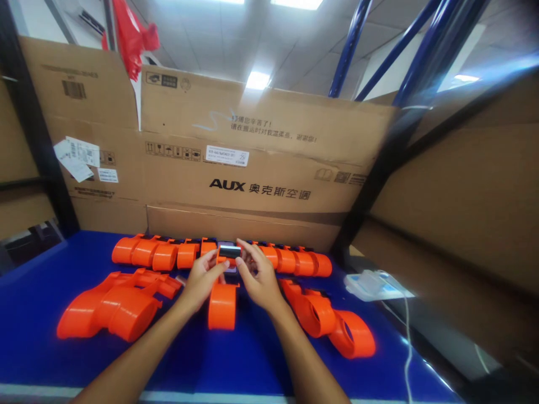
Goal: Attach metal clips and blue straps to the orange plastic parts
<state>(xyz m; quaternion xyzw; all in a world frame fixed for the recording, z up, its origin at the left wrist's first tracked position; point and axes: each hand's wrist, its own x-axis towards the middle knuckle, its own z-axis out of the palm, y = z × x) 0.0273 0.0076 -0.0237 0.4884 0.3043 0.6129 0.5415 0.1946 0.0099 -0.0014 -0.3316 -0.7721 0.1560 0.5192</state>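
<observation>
Both my hands hold an orange plastic tape dispenser (227, 261) between them, above the blue table. Across its top lies a black strip with a pale, toothed-looking edge (230, 251). My left hand (206, 275) grips the left end, thumb in front. My right hand (257, 275) holds the right end with thumb and fingers. Much of the piece is hidden by the fingers. Just below stands another orange dispenser (222, 307), apart from the held one. A flat dark-rimmed object (231, 271) shows partly behind my hands; I cannot make out what it is.
Orange dispensers with black parts line the back, left (164, 256) and right (305, 262). More orange pieces lie at front left (122, 308) and right (332, 322). Cardboard (269, 168) walls off the rear. A clear plastic packet (374, 285) and white cable (407, 348) are on the right.
</observation>
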